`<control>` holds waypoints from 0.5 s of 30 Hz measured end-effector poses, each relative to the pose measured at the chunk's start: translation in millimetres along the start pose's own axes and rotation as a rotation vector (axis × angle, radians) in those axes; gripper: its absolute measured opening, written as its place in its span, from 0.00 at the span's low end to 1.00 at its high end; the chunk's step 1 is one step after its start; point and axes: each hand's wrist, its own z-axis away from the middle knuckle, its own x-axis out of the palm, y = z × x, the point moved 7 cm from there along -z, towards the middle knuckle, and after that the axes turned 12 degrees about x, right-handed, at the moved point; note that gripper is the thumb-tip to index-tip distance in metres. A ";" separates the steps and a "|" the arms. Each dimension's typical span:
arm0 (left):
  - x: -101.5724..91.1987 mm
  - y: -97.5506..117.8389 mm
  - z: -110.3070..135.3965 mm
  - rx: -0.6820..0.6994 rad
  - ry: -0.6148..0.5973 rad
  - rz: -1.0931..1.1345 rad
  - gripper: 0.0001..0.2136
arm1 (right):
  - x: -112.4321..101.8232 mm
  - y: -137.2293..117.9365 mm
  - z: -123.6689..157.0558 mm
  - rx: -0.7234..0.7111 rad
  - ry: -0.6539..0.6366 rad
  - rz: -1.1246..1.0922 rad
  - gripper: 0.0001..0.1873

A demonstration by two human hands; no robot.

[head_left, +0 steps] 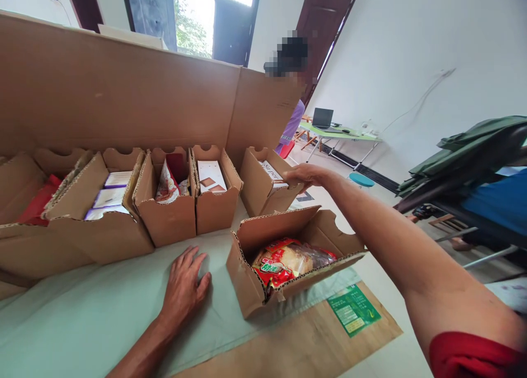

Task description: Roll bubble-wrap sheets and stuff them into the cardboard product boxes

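Observation:
My left hand [184, 285] lies flat and open on the pale green table cover [82, 323], just left of a cardboard box [247, 282] holding a red snack packet [284, 261]. My right hand [307, 174] reaches out over the rightmost small cardboard box [257, 188] in the back row, fingers curled over its right edge beside a white packet [270, 173] inside. The row's other boxes hold a white packet with brown squares [211, 177], a red and white packet [168, 183], white and purple packets [109, 196] and red items [39, 202].
A tall cardboard wall [123, 92] stands behind the row. A person in purple [291, 126] stands beyond it. A green folding table with a laptop [322, 117] is at the back right. A green label [353, 309] lies on the cardboard sheet [296, 345] under the cover. Folded green things [465, 153] are at right.

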 end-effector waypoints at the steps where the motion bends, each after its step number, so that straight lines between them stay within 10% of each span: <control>1: -0.3 0.0 -0.1 -0.003 -0.002 0.004 0.17 | -7.8 2.5 4.8 -0.002 0.011 -0.019 0.12; 8: -9.7 1.5 -5.0 0.003 0.005 0.057 0.20 | -58.4 91.7 70.6 0.014 0.096 -0.197 0.11; 15: -23.7 48.0 -15.3 -0.187 -0.153 0.570 0.31 | 37.9 201.4 129.4 -0.092 -0.183 -0.420 0.18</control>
